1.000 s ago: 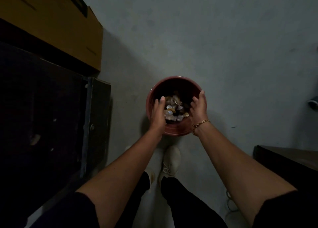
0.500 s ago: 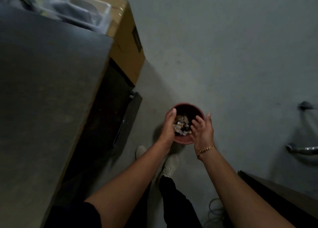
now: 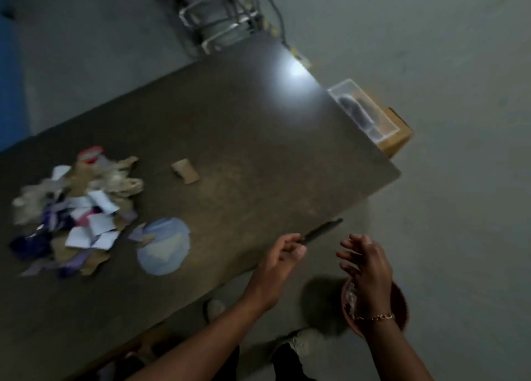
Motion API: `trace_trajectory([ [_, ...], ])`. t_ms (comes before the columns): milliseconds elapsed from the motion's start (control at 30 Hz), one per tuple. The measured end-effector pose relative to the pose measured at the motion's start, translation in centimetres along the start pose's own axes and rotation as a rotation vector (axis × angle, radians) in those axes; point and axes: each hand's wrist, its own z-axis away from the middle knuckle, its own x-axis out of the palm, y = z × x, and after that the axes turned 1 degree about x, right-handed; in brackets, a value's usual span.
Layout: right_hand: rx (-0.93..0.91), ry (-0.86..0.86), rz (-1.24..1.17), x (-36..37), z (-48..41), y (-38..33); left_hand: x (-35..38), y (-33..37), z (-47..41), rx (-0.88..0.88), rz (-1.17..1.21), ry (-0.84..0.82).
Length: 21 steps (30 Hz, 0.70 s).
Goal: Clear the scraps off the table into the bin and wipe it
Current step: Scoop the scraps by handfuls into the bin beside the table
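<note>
A pile of paper and fabric scraps (image 3: 71, 211) lies on the left of the dark table (image 3: 244, 127). Beside the pile sits a pale blue round piece (image 3: 163, 245), and a lone brown scrap (image 3: 185, 170) lies further back. My left hand (image 3: 283, 255) hovers over the table's near edge with loosely curled fingers. A thin dark stick (image 3: 324, 230) lies by its fingertips; whether they touch is blurred. My right hand (image 3: 366, 268), fingers spread and empty, is above the red bin (image 3: 400, 303) on the floor, which holds scraps.
A clear plastic box (image 3: 363, 110) rests on a cardboard box (image 3: 395, 140) past the table's right corner. Cables and a metal frame (image 3: 224, 12) stand behind the table. My shoes (image 3: 298, 343) are on the grey floor beside the bin.
My view swung up from the bin to the table. Both hands rose out of the bin; the left one moved over the table edge, the right stays above the bin.
</note>
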Motion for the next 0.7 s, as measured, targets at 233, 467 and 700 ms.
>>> trace_trajectory([
  [233, 0.021, -0.222, 0.237, 16.5, 2.7, 2.3, -18.1, -2.4, 2.6, -0.042, 0.148, 0.387],
  [467, 0.08, -0.363, 0.429, 29.6, 5.7, 6.8, -33.7, -5.7, 5.6, -0.052, 0.208, 0.666],
  [700, -0.116, -0.494, 0.646, 39.8, 5.5, 8.2, -42.8, -8.2, 6.5, -0.145, 0.374, 1.014],
])
